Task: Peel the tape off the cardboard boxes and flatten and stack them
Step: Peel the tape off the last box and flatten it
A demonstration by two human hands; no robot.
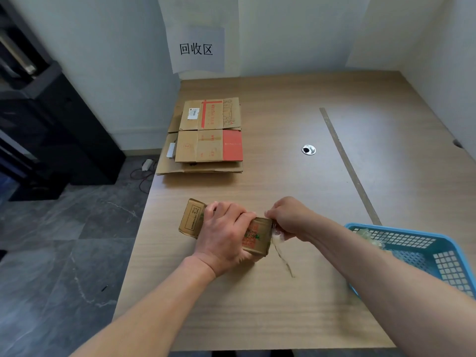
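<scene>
Under our left hand [224, 231] the box [192, 220] is lying on the tabletop [257, 305], and we are gripping it with fingers curled over its top. Just right of that hand, our right hand [291, 217] is pinching the tape [279, 243] at the box's end, and a clear strip is hanging from the pinch toward us. To do this well, we are judging it best to be pulling low along the cardboard, away from the left hand, while pressing the box down so it is neither sliding nor tearing. Right of the right hand the basket [412, 243] is sitting near, its rim close to our forearm, so a wide pull is risking a bump. Beyond both hands the stack [206, 140] is lying well apart, with bare tabletop between for carrying the flattened box over. Left of the left hand, the tabletop edge is running near.
</scene>
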